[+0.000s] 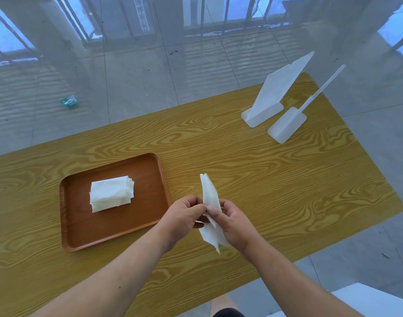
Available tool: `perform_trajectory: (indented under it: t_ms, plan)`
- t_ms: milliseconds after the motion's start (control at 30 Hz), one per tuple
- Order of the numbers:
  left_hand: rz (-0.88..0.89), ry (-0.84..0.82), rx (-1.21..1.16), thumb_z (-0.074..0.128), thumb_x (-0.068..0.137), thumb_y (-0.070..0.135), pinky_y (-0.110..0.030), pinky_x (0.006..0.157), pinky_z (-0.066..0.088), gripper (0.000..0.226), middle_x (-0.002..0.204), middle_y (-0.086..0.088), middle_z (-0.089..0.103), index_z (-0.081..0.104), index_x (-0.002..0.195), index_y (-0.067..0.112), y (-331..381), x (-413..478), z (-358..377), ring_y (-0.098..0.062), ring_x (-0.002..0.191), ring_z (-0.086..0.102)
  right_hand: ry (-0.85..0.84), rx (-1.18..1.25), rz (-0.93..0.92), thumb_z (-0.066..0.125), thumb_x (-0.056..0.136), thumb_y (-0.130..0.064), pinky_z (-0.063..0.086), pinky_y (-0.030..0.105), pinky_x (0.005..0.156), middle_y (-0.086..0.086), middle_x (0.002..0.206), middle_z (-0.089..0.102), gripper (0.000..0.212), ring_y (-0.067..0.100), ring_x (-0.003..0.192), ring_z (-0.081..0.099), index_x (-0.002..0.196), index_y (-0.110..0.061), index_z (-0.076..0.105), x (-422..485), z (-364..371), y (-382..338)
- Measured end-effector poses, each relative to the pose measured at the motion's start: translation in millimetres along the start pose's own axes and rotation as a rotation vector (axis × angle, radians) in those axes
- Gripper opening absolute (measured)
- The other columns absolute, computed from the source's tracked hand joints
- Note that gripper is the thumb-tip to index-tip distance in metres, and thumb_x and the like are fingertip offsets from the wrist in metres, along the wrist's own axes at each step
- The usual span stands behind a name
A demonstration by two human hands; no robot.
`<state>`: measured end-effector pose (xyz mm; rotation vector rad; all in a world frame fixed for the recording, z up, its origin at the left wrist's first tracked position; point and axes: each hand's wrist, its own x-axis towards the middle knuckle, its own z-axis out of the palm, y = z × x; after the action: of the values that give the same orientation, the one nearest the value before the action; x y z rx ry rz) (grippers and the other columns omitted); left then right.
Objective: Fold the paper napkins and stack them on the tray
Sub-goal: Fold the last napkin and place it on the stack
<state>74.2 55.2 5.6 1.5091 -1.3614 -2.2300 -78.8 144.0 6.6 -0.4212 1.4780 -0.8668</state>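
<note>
A white paper napkin is held up above the table, standing on edge, with one end pointing away and the other hanging below my hands. My left hand pinches it from the left. My right hand pinches it from the right, fingertips nearly touching the left ones. To the left lies a brown tray on the wooden table. A stack of folded white napkins rests in the middle of the tray.
Two clear plastic sign stands stand at the table's far right. A crumpled teal wrapper lies on the tiled floor beyond the table. A white surface shows at the bottom right.
</note>
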Motion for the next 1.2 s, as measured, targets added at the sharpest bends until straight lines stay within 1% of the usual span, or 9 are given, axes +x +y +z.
perform_trajectory:
  t_ms: [67,167,267,433,567,833,1067,1133,1200]
  plan:
    - [-0.003,-0.005,-0.036,0.065,0.098,0.018,-0.037,0.086,0.058,0.012,0.092,-0.009,0.08,0.068,0.088,0.011,1.4,-1.1,-2.3,-0.021,0.087,0.074,0.044,-0.048,-0.026,0.067,0.102,-0.029,0.062,0.034,0.081,0.002,0.106,0.082,0.016,0.022,0.1,0.078,0.115,-0.023,0.075,2.9,-1.6,-1.9]
    - [-0.012,-0.008,-0.076,0.067,0.085,0.024,-0.041,0.089,0.062,0.031,0.101,-0.02,0.081,0.073,0.1,-0.003,3.8,-2.1,-6.6,-0.027,0.091,0.076,0.119,-0.141,-0.043,0.06,0.104,-0.025,0.06,0.037,0.082,0.003,0.099,0.082,0.02,0.025,0.098,0.076,0.1,-0.02,0.079,5.8,-6.8,-3.1]
    - [-0.018,0.1,-0.135,0.064,0.08,0.023,-0.033,0.074,0.063,0.021,0.092,-0.011,0.082,0.079,0.089,0.011,4.1,-2.4,-14.2,-0.022,0.08,0.077,0.23,-0.17,0.009,0.061,0.103,-0.033,0.062,0.042,0.076,0.005,0.094,0.082,0.026,0.03,0.092,0.077,0.093,-0.017,0.078,10.0,-16.3,-5.3]
    - [-0.054,0.295,-0.084,0.064,0.073,0.029,-0.043,0.076,0.046,0.016,0.081,-0.008,0.063,0.06,0.081,0.016,1.6,-2.5,-30.9,-0.025,0.078,0.054,0.299,-0.183,0.156,0.064,0.101,-0.033,0.064,0.055,0.086,0.008,0.095,0.082,0.023,0.033,0.091,0.078,0.096,-0.014,0.077,19.9,-36.8,-4.9]
    - [-0.104,0.35,-0.058,0.064,0.079,0.029,-0.039,0.076,0.049,0.012,0.082,-0.004,0.07,0.062,0.081,0.017,-3.6,0.5,-35.6,-0.023,0.079,0.059,0.278,-0.132,0.205,0.066,0.1,-0.027,0.063,0.059,0.085,0.011,0.098,0.082,0.019,0.035,0.091,0.079,0.105,-0.011,0.074,24.3,-49.0,-1.7]
    - [-0.242,0.177,0.026,0.082,0.091,0.019,-0.032,0.064,0.062,0.025,0.093,-0.007,0.084,0.071,0.112,0.01,-18.5,6.0,-33.3,-0.023,0.074,0.079,0.256,-0.165,0.233,0.067,0.099,-0.033,0.064,0.055,0.085,0.005,0.094,0.083,0.018,0.03,0.088,0.08,0.104,-0.017,0.074,30.5,-53.2,-3.3]
    - [-0.292,0.215,0.342,0.076,0.093,0.028,-0.03,0.053,0.056,0.019,0.077,-0.004,0.082,0.073,0.094,0.009,-17.8,6.2,-32.5,-0.021,0.06,0.076,0.415,-0.562,0.1,0.059,0.092,-0.022,0.06,0.05,0.08,0.005,0.103,0.072,0.018,0.026,0.09,0.069,0.109,-0.014,0.061,21.7,-61.4,-9.3]
    - [-0.336,0.112,0.622,0.07,0.094,0.048,-0.028,0.05,0.054,0.037,0.068,0.004,0.08,0.074,0.086,0.012,-14.1,2.7,-30.6,-0.014,0.054,0.074,0.539,-0.758,-0.05,0.062,0.091,-0.021,0.056,0.046,0.089,0.002,0.115,0.066,0.042,0.024,0.103,0.063,0.132,-0.018,0.054,16.3,-62.7,-6.9]
    - [-0.224,0.146,1.024,0.058,0.091,0.067,-0.026,0.048,0.048,0.053,0.058,0.009,0.073,0.069,0.073,0.018,-15.4,0.9,-28.2,-0.009,0.048,0.066,0.609,-0.891,-0.202,0.064,0.092,-0.02,0.05,0.042,0.1,0.003,0.122,0.061,0.051,0.025,0.114,0.057,0.14,-0.013,0.051,12.4,-61.7,-3.5]
